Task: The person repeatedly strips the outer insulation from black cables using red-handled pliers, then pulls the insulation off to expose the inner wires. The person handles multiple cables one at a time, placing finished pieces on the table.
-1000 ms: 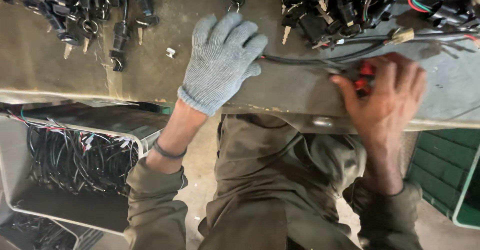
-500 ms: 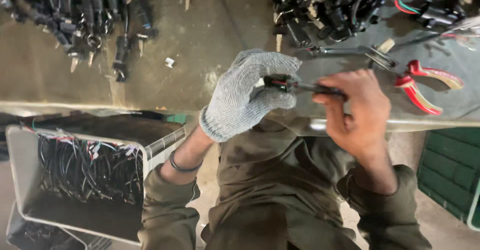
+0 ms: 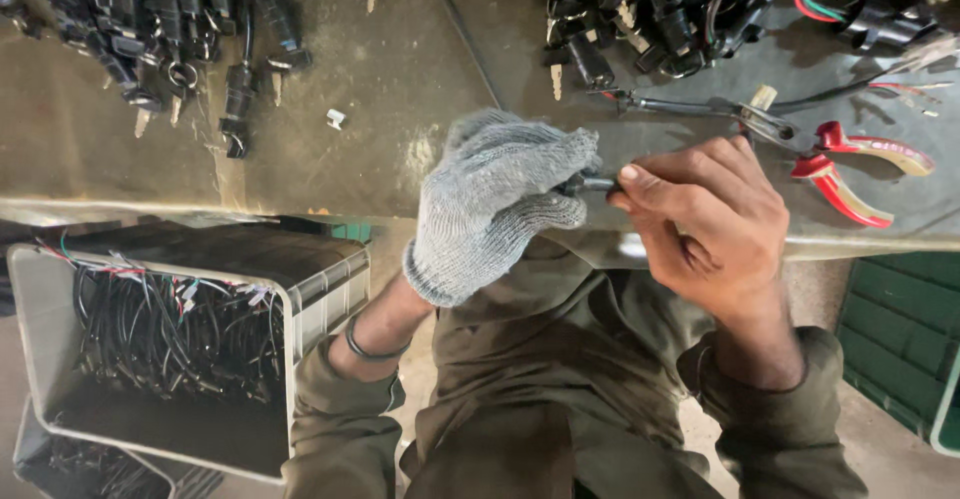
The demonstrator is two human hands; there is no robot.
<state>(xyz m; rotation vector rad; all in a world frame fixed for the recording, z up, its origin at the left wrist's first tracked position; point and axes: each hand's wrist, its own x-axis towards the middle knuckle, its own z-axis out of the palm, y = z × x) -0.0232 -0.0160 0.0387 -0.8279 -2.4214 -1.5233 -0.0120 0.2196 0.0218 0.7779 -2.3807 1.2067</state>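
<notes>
Head view: gloved left hand (image 3: 495, 199) and bare right hand (image 3: 700, 221) grip a dark cable end (image 3: 590, 185); red pliers (image 3: 850, 164) lie nearby, wire bin (image 3: 320, 289) below.

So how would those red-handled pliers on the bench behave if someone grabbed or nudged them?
The red-handled pliers look like rigid metal, so probably stiff and fairly heavy for their size. They lie flat on the bench, so unlikely to roll. The handles are splayed, so they may swing at the pivot when lifted.

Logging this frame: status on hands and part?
Left hand, gloved, and bare right hand both pinch a small dark part. Red-handled pliers lie clear, right. Nothing obstructing.
</notes>
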